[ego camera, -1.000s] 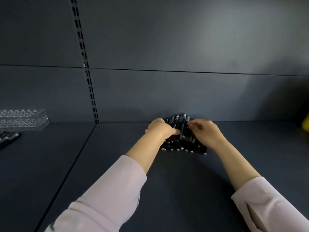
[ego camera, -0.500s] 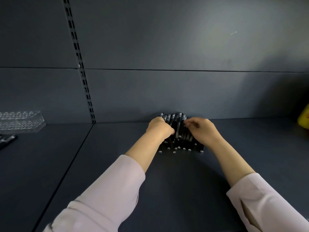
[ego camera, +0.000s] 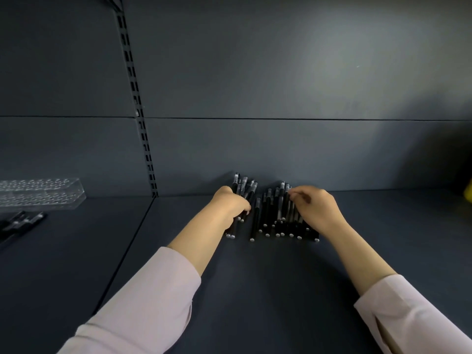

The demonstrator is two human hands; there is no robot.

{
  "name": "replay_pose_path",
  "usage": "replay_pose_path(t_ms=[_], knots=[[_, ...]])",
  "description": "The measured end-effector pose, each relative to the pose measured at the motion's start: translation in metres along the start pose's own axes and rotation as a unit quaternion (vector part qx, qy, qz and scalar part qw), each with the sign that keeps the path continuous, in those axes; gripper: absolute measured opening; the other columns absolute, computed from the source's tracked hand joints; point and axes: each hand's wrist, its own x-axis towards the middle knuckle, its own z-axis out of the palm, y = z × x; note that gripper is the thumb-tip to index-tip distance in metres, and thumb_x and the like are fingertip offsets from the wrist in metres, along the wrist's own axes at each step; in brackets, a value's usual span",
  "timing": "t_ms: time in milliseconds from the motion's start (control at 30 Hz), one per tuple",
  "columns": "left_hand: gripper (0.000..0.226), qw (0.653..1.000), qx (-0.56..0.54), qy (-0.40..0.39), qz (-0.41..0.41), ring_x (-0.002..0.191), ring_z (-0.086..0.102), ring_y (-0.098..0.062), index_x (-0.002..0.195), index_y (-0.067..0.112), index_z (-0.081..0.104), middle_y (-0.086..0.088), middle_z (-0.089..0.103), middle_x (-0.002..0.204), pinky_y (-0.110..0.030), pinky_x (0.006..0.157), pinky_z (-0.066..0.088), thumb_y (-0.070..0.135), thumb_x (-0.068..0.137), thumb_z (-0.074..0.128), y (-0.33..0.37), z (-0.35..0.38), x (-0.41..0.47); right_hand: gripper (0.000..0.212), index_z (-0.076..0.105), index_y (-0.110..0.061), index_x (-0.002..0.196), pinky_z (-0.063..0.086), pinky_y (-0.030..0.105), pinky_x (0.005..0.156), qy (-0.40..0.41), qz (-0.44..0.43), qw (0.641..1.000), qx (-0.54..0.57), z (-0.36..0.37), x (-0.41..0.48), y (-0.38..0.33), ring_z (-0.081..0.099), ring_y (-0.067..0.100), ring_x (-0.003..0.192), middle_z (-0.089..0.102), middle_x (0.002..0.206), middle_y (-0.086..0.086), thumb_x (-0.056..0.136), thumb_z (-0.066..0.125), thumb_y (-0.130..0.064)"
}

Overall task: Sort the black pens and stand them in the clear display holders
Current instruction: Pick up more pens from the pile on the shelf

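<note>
Both hands are out on the dark shelf (ego camera: 255,290), right up against the back panel (ego camera: 281,154). The left hand (ego camera: 231,204) is curled tight around a small bundle of black pens (ego camera: 244,190), their tops sticking out above the knuckles and their white-tipped ends poking out below the wrist. Just beside it, with a narrow gap between, lies the main pile of pens (ego camera: 275,221), laid roughly side by side with their pale end caps lined up along the near edge. The right hand (ego camera: 316,208) rests on the right part of that pile, fingers bent and pinched together at the far tips of the pens; whether it actually has one gripped, I can't tell from here. Well off to the left sits a clear display holder (ego camera: 40,192), its top dotted with holes, and a few loose pens (ego camera: 20,222) lie just in front of it. Pale sleeves (ego camera: 143,302) cover both forearms.
</note>
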Motion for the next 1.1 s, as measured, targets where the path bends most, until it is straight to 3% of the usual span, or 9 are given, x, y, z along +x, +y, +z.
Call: replay_pose_path(t_ms=[133, 233, 300, 367, 467, 633, 867, 1000, 1100], knots=[[0.045, 0.996, -0.090, -0.014, -0.008, 0.106, 0.060, -0.021, 0.105, 0.003, 0.046, -0.008, 0.069, 0.108, -0.034, 0.093, 0.046, 0.013, 0.077, 0.080, -0.015, -0.043, -0.008, 0.021, 0.070, -0.015, 0.108, 0.036, 0.013, 0.076, 0.002, -0.030, 0.999, 0.009, 0.003, -0.006, -0.018, 0.057, 0.009, 0.086, 0.071, 0.100, 0.001, 0.095, 0.054, -0.017], [0.031, 0.990, -0.137, -0.032, 0.009, 0.107, 0.067, -0.020, 0.109, 0.004, 0.055, -0.002, 0.077, 0.092, -0.042, 0.103, 0.047, 0.009, 0.084, 0.074, -0.030, -0.081, -0.019, 0.017, 0.071, -0.018, 0.103, 0.037, 0.008, 0.069, -0.035, -0.047, 0.998, 0.031, 0.016, -0.012, -0.051, 0.059, 0.009, 0.085, 0.068, 0.093, -0.004, 0.095, 0.056, -0.020], [0.029, 0.985, -0.162, -0.049, 0.015, 0.107, 0.068, -0.019, 0.114, 0.003, 0.056, -0.001, 0.078, 0.091, -0.040, 0.100, 0.050, 0.007, 0.088, 0.070, -0.043, -0.105, -0.034, 0.014, 0.070, -0.018, 0.095, 0.045, 0.016, 0.075, -0.068, -0.040, 0.991, 0.111, 0.032, -0.019, -0.083, 0.061, 0.008, 0.083, 0.070, 0.092, -0.003, 0.095, 0.056, -0.020], [0.036, 0.978, -0.196, -0.076, 0.013, 0.097, 0.072, -0.015, 0.122, 0.001, 0.054, -0.003, 0.077, 0.093, -0.029, 0.082, 0.058, 0.006, 0.089, 0.069, -0.056, -0.128, -0.053, 0.016, 0.069, -0.015, 0.097, 0.048, 0.020, 0.070, -0.125, 0.005, 0.964, 0.235, 0.051, -0.032, -0.121, 0.060, 0.007, 0.077, 0.071, 0.092, -0.001, 0.096, 0.056, -0.024], [0.019, 0.974, -0.210, -0.087, 0.017, 0.084, 0.074, -0.009, 0.109, 0.005, 0.067, -0.005, 0.077, 0.095, -0.021, 0.060, 0.056, 0.004, 0.090, 0.066, -0.079, -0.164, -0.081, 0.018, 0.067, -0.014, 0.102, 0.049, 0.024, 0.067, -0.200, 0.057, 0.913, 0.352, 0.083, -0.055, -0.175, 0.062, 0.011, 0.075, 0.070, 0.091, 0.001, 0.093, 0.061, -0.029], [0.018, 0.973, -0.216, -0.075, 0.026, 0.087, 0.074, -0.011, 0.107, 0.006, 0.070, -0.006, 0.077, 0.095, -0.022, 0.060, 0.056, 0.007, 0.089, 0.068, -0.125, -0.245, -0.116, 0.016, 0.061, -0.008, 0.104, 0.055, 0.026, 0.068, -0.246, 0.107, 0.848, 0.458, 0.136, -0.096, -0.257, 0.062, 0.013, 0.068, 0.066, 0.080, 0.006, 0.090, 0.066, -0.013], [0.016, 0.974, -0.218, -0.038, 0.035, 0.080, 0.075, -0.014, 0.106, 0.005, 0.071, -0.007, 0.077, 0.090, -0.022, 0.063, 0.057, 0.009, 0.091, 0.066, -0.192, -0.364, -0.141, 0.011, 0.058, -0.005, 0.103, 0.058, 0.027, 0.073, -0.232, 0.132, 0.820, 0.506, 0.211, -0.151, -0.363, 0.067, 0.013, 0.068, 0.070, 0.075, 0.004, 0.093, 0.060, -0.007], [0.018, 0.969, -0.243, -0.023, 0.031, 0.066, 0.072, -0.014, 0.107, 0.000, 0.070, -0.007, 0.076, 0.083, -0.024, 0.056, 0.056, 0.008, 0.093, 0.064, -0.223, -0.415, -0.147, 0.028, 0.053, -0.012, 0.119, 0.058, 0.027, 0.070, -0.205, 0.135, 0.808, 0.536, 0.244, -0.168, -0.404, 0.063, 0.016, 0.071, 0.065, 0.094, 0.009, 0.092, 0.060, -0.005], [0.019, 0.964, -0.263, -0.029, 0.022, 0.080, 0.074, -0.013, 0.111, 0.001, 0.067, -0.007, 0.077, 0.094, -0.024, 0.064, 0.059, 0.008, 0.094, 0.062, -0.240, -0.444, -0.146, 0.041, 0.047, -0.022, 0.128, 0.057, 0.027, 0.069, -0.204, 0.129, 0.814, 0.529, 0.259, -0.172, -0.424, 0.064, 0.018, 0.080, 0.068, 0.105, 0.015, 0.093, 0.058, -0.005]])
